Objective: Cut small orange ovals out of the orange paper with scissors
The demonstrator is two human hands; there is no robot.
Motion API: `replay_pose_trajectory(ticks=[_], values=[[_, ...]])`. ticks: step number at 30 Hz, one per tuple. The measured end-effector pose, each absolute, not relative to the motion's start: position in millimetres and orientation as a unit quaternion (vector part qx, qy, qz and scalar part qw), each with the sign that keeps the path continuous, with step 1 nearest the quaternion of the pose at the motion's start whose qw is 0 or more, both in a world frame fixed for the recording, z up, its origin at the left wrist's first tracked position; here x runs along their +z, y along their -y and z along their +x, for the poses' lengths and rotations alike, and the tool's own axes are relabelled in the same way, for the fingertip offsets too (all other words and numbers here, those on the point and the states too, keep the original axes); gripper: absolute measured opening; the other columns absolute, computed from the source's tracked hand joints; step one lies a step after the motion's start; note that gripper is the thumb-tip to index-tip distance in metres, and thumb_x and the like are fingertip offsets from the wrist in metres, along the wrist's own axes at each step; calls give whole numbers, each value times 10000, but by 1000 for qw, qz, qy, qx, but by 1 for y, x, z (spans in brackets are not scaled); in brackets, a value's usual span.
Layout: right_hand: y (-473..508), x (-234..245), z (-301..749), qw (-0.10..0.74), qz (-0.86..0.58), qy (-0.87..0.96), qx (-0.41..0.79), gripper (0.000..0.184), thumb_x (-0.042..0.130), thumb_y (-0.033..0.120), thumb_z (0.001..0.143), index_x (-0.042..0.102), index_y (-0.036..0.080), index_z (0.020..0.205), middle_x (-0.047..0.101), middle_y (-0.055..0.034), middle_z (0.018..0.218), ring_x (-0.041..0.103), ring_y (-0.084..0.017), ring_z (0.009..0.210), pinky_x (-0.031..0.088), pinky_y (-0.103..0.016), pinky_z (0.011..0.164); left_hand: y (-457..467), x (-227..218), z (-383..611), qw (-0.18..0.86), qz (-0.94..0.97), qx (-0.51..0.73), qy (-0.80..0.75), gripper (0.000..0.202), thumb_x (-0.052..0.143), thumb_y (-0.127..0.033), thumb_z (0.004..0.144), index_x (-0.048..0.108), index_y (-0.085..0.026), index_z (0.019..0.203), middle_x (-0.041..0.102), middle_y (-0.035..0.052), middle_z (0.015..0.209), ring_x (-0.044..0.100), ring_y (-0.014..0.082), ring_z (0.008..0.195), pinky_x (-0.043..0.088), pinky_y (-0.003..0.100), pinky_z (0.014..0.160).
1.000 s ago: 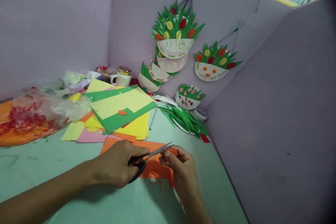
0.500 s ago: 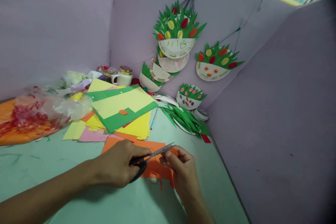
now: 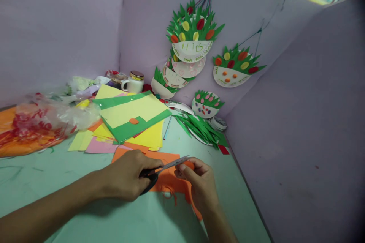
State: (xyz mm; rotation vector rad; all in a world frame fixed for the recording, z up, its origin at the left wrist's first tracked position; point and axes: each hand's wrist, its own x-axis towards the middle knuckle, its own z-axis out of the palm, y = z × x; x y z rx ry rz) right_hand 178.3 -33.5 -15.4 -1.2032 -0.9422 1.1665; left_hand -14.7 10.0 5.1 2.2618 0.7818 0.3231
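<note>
In the head view, the narrow orange strip (image 3: 194, 203) that hangs below the right hand (image 3: 202, 182) has swung out since the earlier frame and now shows more of its length beside the wrist; both hands have barely shifted. The left hand (image 3: 129, 176) is closed around the black handles of the scissors (image 3: 172, 163), whose blades point right, nearly together, with their tips at the right hand's fingers. The right hand pinches a small orange paper piece (image 3: 189, 164) between thumb and fingers, just beside the blades. Beneath the hands, an orange sheet (image 3: 179, 186) lies on the worktop (image 3: 114, 224), with a curled orange scrap (image 3: 172, 193) at its near edge. Beyond it are a green pack (image 3: 124, 134) with an orange oval (image 3: 134, 121) on top, yellow sheets (image 3: 151, 137), a pink sheet (image 3: 99, 146) and a slim pen (image 3: 167, 128). Green paper blades (image 3: 201, 129) lie heaped farther right.
</note>
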Motion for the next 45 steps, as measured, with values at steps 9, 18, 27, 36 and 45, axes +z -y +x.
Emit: replay_pose_trajectory(ticks=[9,18,27,36,45], values=[[32,-9,190,508,-545,460,484,87,714,244,581,699,166,617,639,-6,544,514,-111,523,401,-233,528,-14,7,-16,343,885,101,-298,101,404,-102,638,383,-201,646,450,-62,534,375,80,484,261,195,489],[34,-6,189,498,-547,464,488,79,708,237,592,694,164,620,643,-4,553,522,-106,535,403,-221,526,-13,7,-18,354,884,93,-290,104,397,-97,653,391,-200,648,455,-63,532,394,80,481,280,192,500],[33,-9,191,509,-538,457,492,107,718,270,606,700,169,636,656,-10,565,546,-111,533,426,-225,540,-16,7,-21,333,893,97,-287,114,404,-86,650,383,-198,647,463,-68,534,390,75,475,278,195,510],[33,-7,183,545,-534,422,490,108,723,251,572,692,159,618,654,-10,557,563,-115,529,444,-233,553,-18,8,-19,308,899,86,-299,148,412,-111,672,521,-190,733,526,-41,576,436,98,521,285,208,521],[33,-7,182,551,-525,417,497,89,714,231,569,690,157,612,655,-11,552,565,-115,524,438,-228,541,-18,10,-19,303,900,75,-305,135,407,-111,672,515,-182,711,507,-34,568,426,105,523,283,217,521]])
